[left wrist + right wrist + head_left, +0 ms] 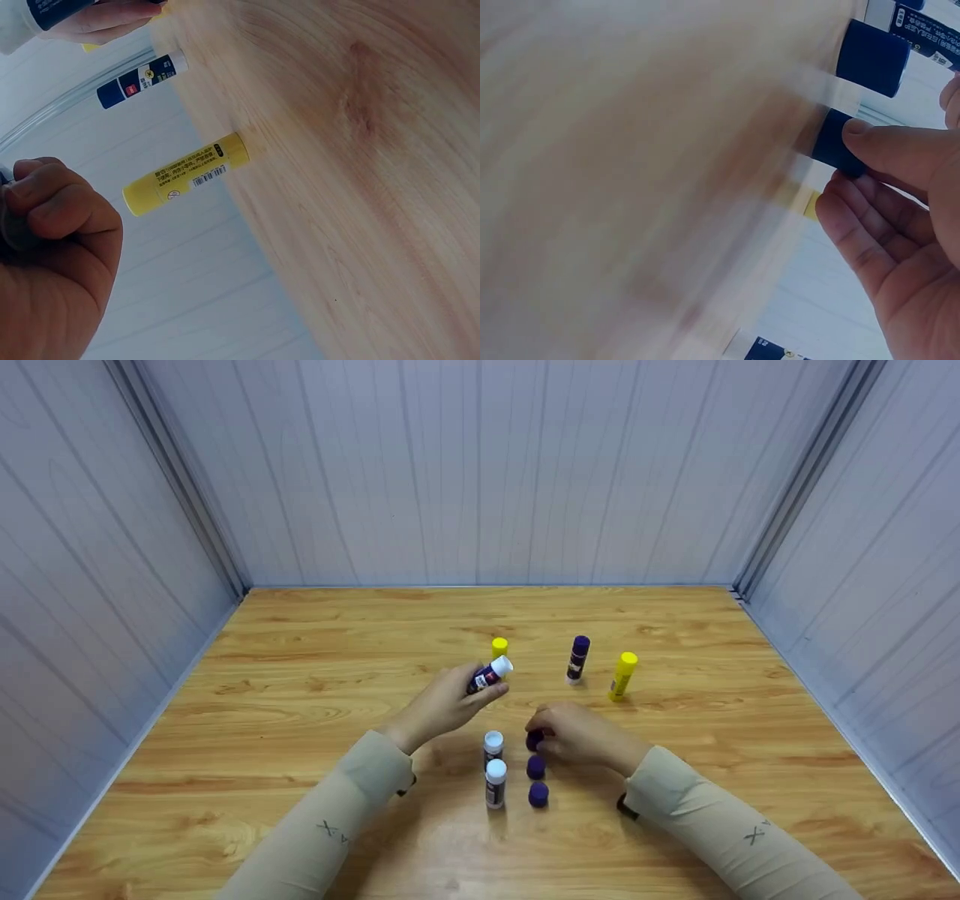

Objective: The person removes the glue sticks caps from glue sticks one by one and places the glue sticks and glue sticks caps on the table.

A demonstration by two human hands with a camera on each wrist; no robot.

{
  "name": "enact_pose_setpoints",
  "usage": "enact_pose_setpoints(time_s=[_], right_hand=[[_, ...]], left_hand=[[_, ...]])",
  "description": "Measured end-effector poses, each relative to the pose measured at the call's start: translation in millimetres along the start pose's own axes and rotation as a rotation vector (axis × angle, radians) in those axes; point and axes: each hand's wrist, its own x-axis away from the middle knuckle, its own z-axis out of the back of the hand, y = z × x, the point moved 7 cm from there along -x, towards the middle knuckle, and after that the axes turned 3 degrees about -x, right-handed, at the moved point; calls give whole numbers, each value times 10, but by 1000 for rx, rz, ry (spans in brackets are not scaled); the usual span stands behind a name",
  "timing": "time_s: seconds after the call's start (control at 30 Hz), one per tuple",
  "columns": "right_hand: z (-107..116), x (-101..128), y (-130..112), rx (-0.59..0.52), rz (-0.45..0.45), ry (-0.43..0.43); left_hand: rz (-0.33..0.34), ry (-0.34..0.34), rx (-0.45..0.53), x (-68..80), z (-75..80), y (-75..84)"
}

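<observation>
My left hand (441, 701) grips a dark-blue glue stick (484, 679) above the table, tilted with its white end up and to the right. Low over the table, my right hand (583, 735) pinches a dark-blue cap (834, 142) between thumb and fingers; the cap stands on the wood. Two more dark caps, a middle one (535, 767) and a near one (538, 794), line up toward me. To their left stand two capless glue sticks, the nearer (495, 784) partly covering the farther (493, 744). In the left wrist view, the held stick is mostly hidden by the fingers.
Behind the hands, a capped dark-blue glue stick (577, 660) and a yellow glue stick (622, 676) stand upright. Another yellow one (499, 647) is partly hidden behind the held stick. Pale panel walls (480, 472) enclose the wooden table (337, 622) at the back and sides.
</observation>
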Motion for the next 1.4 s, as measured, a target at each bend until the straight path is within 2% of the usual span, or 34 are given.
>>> enact_pose_setpoints(time_s=[0.2,0.47,0.8,0.93,1.07,1.2,1.4], right_hand=[[11,-26,-22,-17,-1,-8],[11,-51,-26,0,1,-18],[13,-66,-50,39,46,-8],[13,-76,-34,25,27,-18],[13,-83,-22,-1,0,-31],[9,-82,-14,-24,-24,-42],[13,-82,-10,-25,-30,-40]], left_hand=[[-3,2,25,-19,-7,-8],[-54,-39,50,3,-45,-11],[-32,-98,92,27,-112,-69],[-22,-107,113,29,-117,-75],[-11,-113,110,21,-128,-90],[-11,-105,67,13,-126,-117],[-55,-97,20,-4,-107,-139]])
